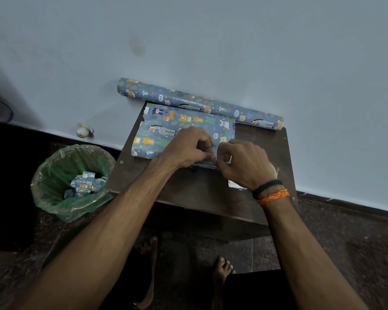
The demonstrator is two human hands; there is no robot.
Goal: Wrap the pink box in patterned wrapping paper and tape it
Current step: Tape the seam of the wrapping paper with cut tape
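A sheet of blue wrapping paper with cartoon animals [166, 130] lies over something on the small dark wooden table [188, 193]. The pink box is hidden beneath the paper and my hands. My left hand [188, 146] and my right hand [244, 162] meet at the sheet's near edge. Their fingertips pinch together on a small piece there, either the paper edge or tape; I cannot tell which. A dark object [195, 168] peeks out just below my left hand.
The roll of the same paper [199, 104] lies along the wall at the table's back. A green-lined bin [72, 182] with paper scraps stands on the floor at the left. A white sheet corner [235, 184] shows under my right wrist. My bare feet are below.
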